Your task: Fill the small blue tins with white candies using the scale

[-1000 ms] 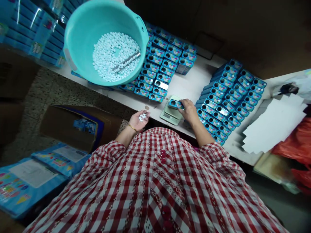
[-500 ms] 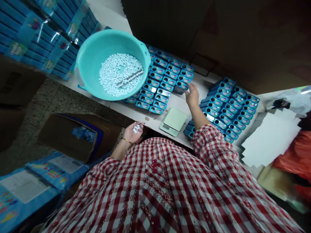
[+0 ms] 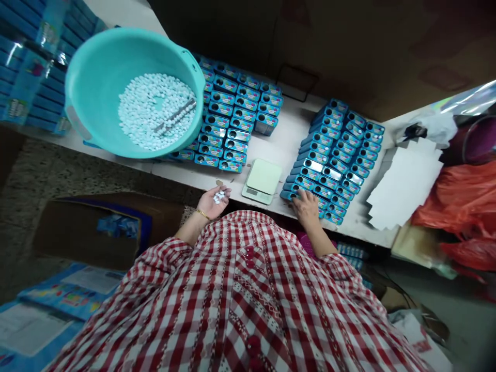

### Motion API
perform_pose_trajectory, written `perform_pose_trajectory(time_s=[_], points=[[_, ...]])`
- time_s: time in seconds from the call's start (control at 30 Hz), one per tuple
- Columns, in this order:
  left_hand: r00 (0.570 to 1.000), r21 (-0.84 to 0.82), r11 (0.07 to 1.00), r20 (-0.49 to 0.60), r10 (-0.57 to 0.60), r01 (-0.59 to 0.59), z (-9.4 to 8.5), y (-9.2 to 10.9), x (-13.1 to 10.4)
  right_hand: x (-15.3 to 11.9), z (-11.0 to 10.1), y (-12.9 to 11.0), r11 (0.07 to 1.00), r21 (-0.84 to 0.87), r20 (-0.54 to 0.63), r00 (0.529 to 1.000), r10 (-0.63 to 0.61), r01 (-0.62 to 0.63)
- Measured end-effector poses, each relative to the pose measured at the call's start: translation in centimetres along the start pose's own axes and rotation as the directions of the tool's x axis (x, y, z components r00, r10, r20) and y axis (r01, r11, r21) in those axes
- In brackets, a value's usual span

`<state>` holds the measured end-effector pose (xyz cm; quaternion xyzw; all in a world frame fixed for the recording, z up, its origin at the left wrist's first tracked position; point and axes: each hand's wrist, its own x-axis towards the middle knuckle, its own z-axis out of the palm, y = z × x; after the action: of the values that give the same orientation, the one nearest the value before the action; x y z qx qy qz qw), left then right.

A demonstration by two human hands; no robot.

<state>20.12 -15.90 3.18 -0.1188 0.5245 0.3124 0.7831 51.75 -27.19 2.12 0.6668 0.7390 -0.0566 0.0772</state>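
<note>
My left hand [image 3: 212, 203] is turned palm up near the table's front edge, cupped around several small white pellets [image 3: 219, 197]. At the front of the right-hand group of blue tins [image 3: 329, 161], my right hand [image 3: 307, 209] has its fingers on a blue tin [image 3: 289, 195]; the fingertips are partly hidden. Between my hands lies a pale kitchen scale [image 3: 264, 176] with nothing on its plate. To the left, a turquoise basin [image 3: 79, 62] holds many more white pellets [image 3: 139, 113] and a metal scoop [image 3: 175, 117]. Each tin has a round dark hole in its top.
Another block of blue tins [image 3: 222, 124] stands beside the basin. White card sheets [image 3: 406, 181] and red plastic bags [image 3: 449, 201] are at the right. Shrink-wrapped blue packs [image 3: 31, 77] are stacked at the far left. Below, an open carton [image 3: 81, 227] stands on the floor.
My right hand has left the tin at the end of the left block and moved to the front of the right group. My left hand still holds the pellets. The view has shifted right.
</note>
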Motion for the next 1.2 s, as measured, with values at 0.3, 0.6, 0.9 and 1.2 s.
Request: perform_pose_trajectory(time_s=[0.3,0.6,0.9,1.2], points=[[0.999,0.020,1.000,0.031,-0.014,0.014,0.5,-1.4,-0.3,6.6,-4.7,-5.7,0.972,0.046,-0.045,0.972,-0.230,0.232],[0.995,-0.026,1.000,0.100,-0.009,0.011,-0.3,-2.4,-0.9,8.4,-4.9,-8.6,0.924,0.212,-0.083,0.948,-0.308,0.319],[0.978,0.038,0.984,0.110,-0.179,0.176,-1.7,-3.4,-1.5,7.4,-4.9,-17.1,0.692,0.466,0.142,0.726,-0.673,0.551],[0.981,0.070,0.983,0.088,-0.174,0.169,-2.0,-3.5,-1.8,7.4,-4.3,-17.3,0.660,0.545,0.132,0.724,-0.676,0.517]])
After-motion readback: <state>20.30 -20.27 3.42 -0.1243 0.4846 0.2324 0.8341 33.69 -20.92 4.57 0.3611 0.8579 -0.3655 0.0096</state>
